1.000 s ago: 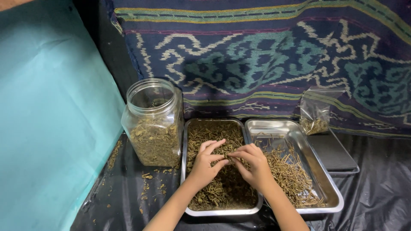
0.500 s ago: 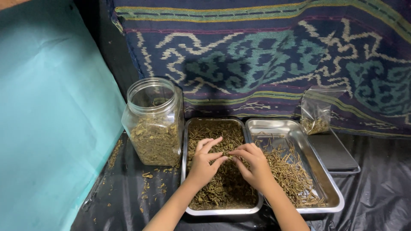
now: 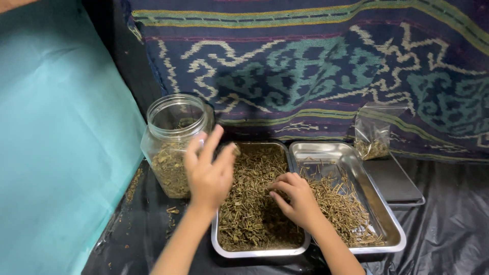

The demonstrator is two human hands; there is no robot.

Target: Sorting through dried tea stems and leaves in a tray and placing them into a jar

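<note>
We have one view, worn on the head, looking steeply down and forward at the left steel tray (image 3: 220,243) from close above. Beyond that tray, our view faces a patterned woven cloth (image 3: 316,71); left of the tray a teal sheet (image 3: 56,153) fills the frame.

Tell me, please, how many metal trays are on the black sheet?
2: the left tray, full of dried leaves, lies under both hands, and the right tray, holding thin stems, touches its right side.

To the right of my hands a small clear bag (image 3: 374,133) leans against the woven patterned cloth (image 3: 316,66); a teal sheet (image 3: 61,142) stands left
</note>
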